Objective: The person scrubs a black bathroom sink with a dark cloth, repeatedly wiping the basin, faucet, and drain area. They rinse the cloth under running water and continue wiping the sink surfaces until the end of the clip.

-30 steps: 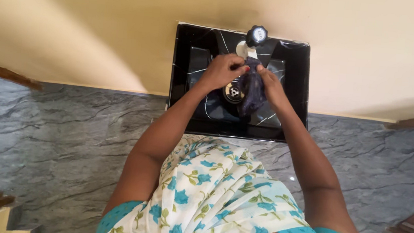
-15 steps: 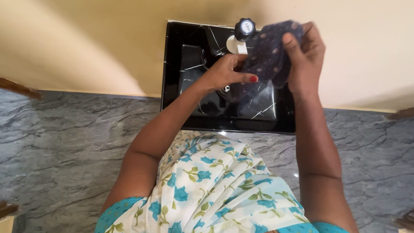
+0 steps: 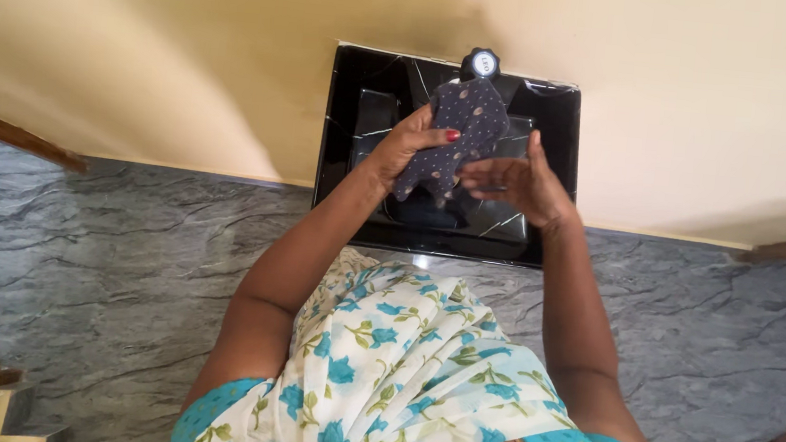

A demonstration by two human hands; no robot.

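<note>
A small dark blue cloth with pale dots hangs over the black sink. My left hand grips the cloth from the left, thumb across its front. Just to the right of the cloth is my right hand, palm turned inward with fingers spread; its fingertips are at the cloth's edge without gripping it. A black tap knob stands above the cloth at the sink's back edge. The drain is hidden behind the cloth and hands.
The sink is set against a cream wall. Below lies a grey veined stone floor. Brown wooden edges show at the left and right margins. My floral white and teal garment fills the lower middle.
The cloth was wrung low in the sink, then lifted up right by my right hand. Now my left hand holds it over the sink and my right hand has let go.
</note>
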